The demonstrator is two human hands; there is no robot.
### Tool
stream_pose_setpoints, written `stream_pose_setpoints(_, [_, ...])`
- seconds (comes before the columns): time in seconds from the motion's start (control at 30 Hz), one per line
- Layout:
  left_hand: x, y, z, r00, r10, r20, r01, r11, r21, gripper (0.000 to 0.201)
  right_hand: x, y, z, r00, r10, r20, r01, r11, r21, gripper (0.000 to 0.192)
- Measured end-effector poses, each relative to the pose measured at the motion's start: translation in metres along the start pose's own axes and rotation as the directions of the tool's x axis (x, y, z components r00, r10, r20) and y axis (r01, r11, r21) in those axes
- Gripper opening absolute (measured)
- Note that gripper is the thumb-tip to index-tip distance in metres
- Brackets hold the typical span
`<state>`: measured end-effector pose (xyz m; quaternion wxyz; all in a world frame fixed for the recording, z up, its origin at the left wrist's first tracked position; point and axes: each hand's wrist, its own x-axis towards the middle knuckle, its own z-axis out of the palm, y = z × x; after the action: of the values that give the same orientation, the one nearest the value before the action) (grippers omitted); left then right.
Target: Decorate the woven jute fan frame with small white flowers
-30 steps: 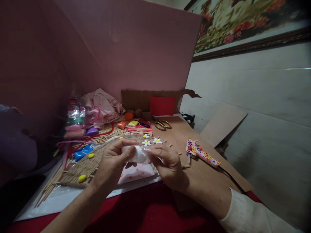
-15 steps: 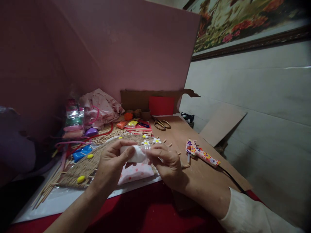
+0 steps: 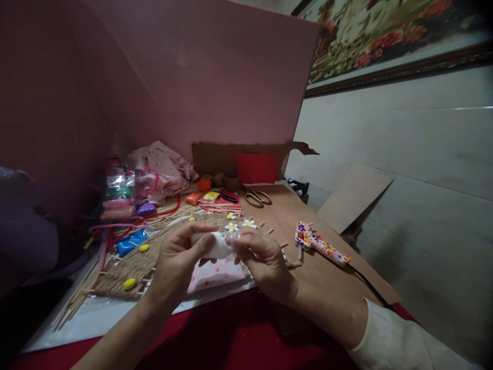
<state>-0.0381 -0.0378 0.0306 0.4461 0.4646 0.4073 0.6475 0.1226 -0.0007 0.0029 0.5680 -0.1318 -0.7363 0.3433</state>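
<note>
A white lump of what looks like modelling clay in clear plastic [image 3: 219, 245] is held up over the front of the work. My left hand [image 3: 181, 254] is closed around its left side, thumb on top. At its right end, my right hand [image 3: 267, 259] pinches the clear plastic, its fingertips partly hidden. Below and behind lies a twine-wound piece with wooden sticks poking from its edge [image 3: 121, 272]. It bears yellow ovals [image 3: 130, 283] and white daisies with yellow centres [image 3: 231, 227]. Pink dotted fabric [image 3: 217, 275] shows beneath my hands.
A flower-patterned glue gun [image 3: 321, 245] with a black cord lies on brown cardboard at right. Gold-handled scissors [image 3: 257, 197] rest farther back. Orange and yellow clay packets [image 3: 211, 197], a blue packet [image 3: 131, 242], and bagged clay [image 3: 119, 187] sit behind and left.
The hands stay in nearly the same place with the white lump between them. The fingers of my right hand have shifted slightly at the plastic.
</note>
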Motion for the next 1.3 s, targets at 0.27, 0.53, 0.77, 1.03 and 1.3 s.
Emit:
stream_pose_setpoints(0.27, [0.0,-0.004,0.002,0.998,0.055,-0.026,-0.054,0.998,0.022,0.017,-0.003,-0.001,0.002,0.998,-0.016,-0.063,0.01,0.995,-0.104,0.034])
stream_pose_setpoints(0.53, [0.0,-0.007,-0.004,0.987,0.16,-0.003,-0.159,0.98,0.122,0.013,-0.001,0.001,0.001,0.999,0.048,-0.005,-0.047,0.995,0.091,0.037])
stream_pose_setpoints(0.77, [-0.001,-0.005,-0.003,0.994,0.112,0.004,-0.112,0.99,0.087,0.015,-0.001,0.007,-0.002,0.996,0.074,0.041,-0.08,0.983,0.168,0.028])
stream_pose_setpoints(1.03, [0.0,0.005,0.003,0.996,-0.09,0.014,0.09,0.995,-0.049,0.025,0.0,0.004,-0.002,0.989,0.141,0.032,-0.145,0.973,0.182,0.033])
stream_pose_setpoints(1.3, [0.001,0.008,0.001,0.972,-0.217,0.092,0.223,0.972,-0.07,0.029,0.002,0.003,-0.005,0.978,0.145,0.148,-0.178,0.954,0.24,0.03])
